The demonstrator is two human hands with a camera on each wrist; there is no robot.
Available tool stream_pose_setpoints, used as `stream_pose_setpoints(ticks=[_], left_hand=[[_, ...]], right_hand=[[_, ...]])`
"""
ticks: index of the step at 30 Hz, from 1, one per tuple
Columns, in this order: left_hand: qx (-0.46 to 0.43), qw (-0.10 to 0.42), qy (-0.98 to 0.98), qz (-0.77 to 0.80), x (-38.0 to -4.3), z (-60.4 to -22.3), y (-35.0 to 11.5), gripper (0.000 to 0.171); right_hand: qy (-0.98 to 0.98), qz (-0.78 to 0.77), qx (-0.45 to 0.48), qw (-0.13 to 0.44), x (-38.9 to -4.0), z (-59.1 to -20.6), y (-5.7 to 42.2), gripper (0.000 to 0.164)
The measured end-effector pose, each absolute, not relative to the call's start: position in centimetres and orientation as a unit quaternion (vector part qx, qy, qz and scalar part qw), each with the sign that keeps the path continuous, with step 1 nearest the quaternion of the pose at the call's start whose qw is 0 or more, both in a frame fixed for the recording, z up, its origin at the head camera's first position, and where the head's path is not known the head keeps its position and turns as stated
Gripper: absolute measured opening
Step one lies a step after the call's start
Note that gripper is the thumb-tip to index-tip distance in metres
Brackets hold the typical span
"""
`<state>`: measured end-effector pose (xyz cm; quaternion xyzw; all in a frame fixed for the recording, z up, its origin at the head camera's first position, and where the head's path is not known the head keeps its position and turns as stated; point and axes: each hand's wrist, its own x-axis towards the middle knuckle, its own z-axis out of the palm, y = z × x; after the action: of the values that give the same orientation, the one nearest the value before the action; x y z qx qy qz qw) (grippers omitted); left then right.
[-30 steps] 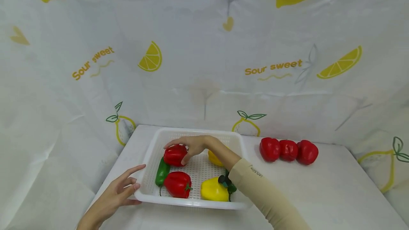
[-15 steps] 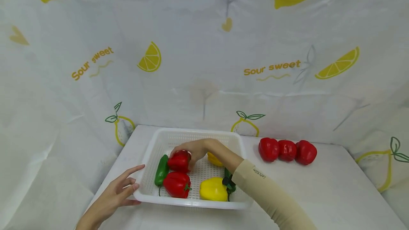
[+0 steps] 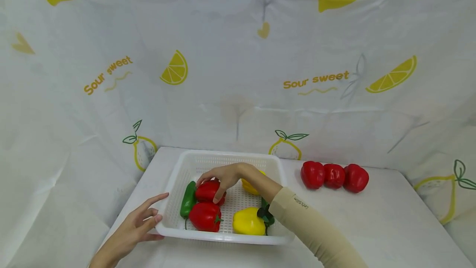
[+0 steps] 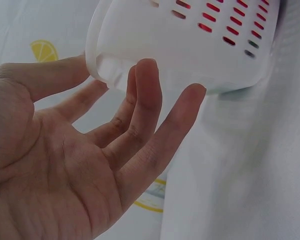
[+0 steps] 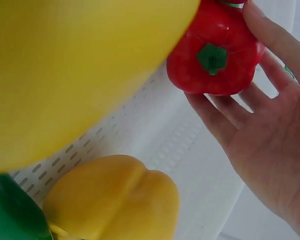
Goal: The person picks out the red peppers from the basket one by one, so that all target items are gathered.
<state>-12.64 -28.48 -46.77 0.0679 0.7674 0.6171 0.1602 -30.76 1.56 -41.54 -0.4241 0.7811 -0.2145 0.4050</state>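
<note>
My right hand (image 3: 222, 176) grips a red bell pepper (image 3: 208, 190) inside a white perforated plastic basket (image 3: 223, 237). In the right wrist view the thumb and fingers are around this pepper (image 5: 230, 40), whose green stem end faces the camera. A second red bell pepper (image 3: 205, 217) lies just in front of it, and a long green pepper (image 3: 188, 199) lies along its left. My left hand (image 3: 132, 224) touches the basket's left rim with thumb and fingers spread. Seen from the left wrist, fingertips meet the rim and outer wall (image 4: 165, 45).
A yellow bell pepper (image 3: 249, 221) lies in the basket's front right; another yellow pepper (image 3: 251, 186) is partly behind my right forearm. Dark green shapes (image 3: 266, 214) are half hidden by the sleeve. Three red bell peppers (image 3: 334, 175) stand in a row on the white table, right of the basket.
My right hand has brought the red bell pepper nearer and slightly right, down against the front red pepper. Its fingers have shifted on the pepper. The left hand stays at the rim.
</note>
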Motion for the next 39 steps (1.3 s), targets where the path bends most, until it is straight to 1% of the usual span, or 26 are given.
stream_pose_setpoints(ticks=[7,14,18,28,34,39], left_hand=[[0.055,0.155,0.773,0.613,-12.6,-46.8,-28.3,0.065],[0.046,0.157,0.775,0.61,-12.6,-46.8,-28.2,0.066],[0.047,0.157,0.775,0.611,-12.6,-46.8,-28.3,0.066],[0.049,0.157,0.775,0.61,-12.7,-46.8,-28.2,0.065],[0.047,0.157,0.777,0.608,-12.7,-46.9,-28.2,0.065],[0.048,0.157,0.776,0.609,-12.8,-47.0,-28.3,0.065]], right_hand=[[0.784,-0.216,-0.429,0.392,-31.3,-40.8,2.6,0.076],[0.768,-0.269,-0.44,0.38,-31.9,-38.6,4.9,0.079],[0.773,-0.291,-0.432,0.362,-31.9,-36.9,6.4,0.079],[0.794,-0.333,-0.408,0.305,-30.0,-33.9,10.0,0.077],[0.786,-0.363,-0.417,0.277,-28.8,-33.3,12.0,0.078],[0.788,-0.378,-0.416,0.253,-27.8,-33.5,13.6,0.078]])
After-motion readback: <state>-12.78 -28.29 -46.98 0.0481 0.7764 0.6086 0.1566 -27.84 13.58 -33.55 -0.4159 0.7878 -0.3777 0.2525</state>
